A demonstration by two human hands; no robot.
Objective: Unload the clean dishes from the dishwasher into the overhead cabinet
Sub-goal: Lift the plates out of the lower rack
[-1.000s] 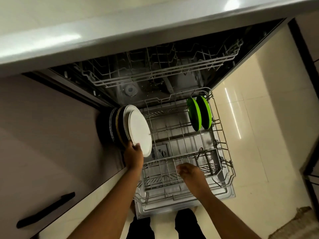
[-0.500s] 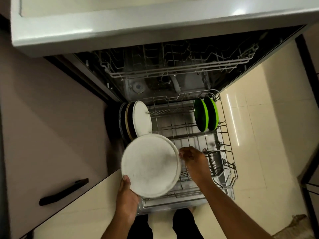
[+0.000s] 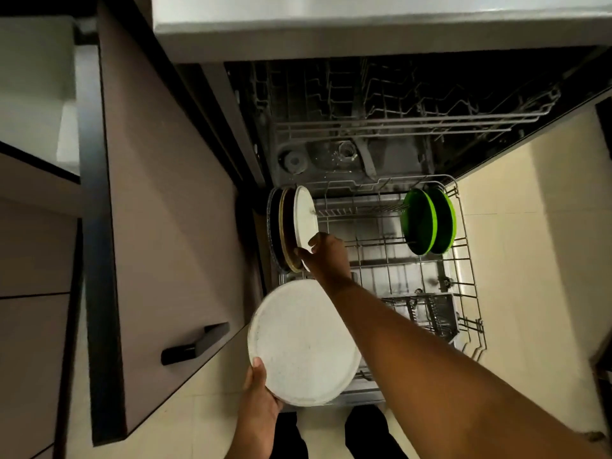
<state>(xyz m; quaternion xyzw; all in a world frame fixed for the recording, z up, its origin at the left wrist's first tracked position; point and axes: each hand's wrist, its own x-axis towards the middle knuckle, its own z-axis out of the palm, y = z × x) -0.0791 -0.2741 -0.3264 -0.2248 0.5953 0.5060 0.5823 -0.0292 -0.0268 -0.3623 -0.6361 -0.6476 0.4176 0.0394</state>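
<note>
Left hand [image 3: 261,390]: grips flat white plate [image 3: 306,344] by its near rim, over the rack [image 3: 470,279] front.
Right hand [image 3: 326,251]: pinches racked plate [image 3: 304,223], upright on edge at rack's left.
Nearer hand: right.
Green plates [image 3: 427,220]: far right, untouched.

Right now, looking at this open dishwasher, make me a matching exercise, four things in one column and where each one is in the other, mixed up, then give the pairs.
Things:
1. large white plate
2. second white plate
3. green plates
4. cutlery basket

Places:
A. upright at the lower rack's right side
B. held flat by the left hand
C. front right of the lower rack
D. upright at the rack's left, gripped by the right hand

Pairs: 1-B, 2-D, 3-A, 4-C
</note>
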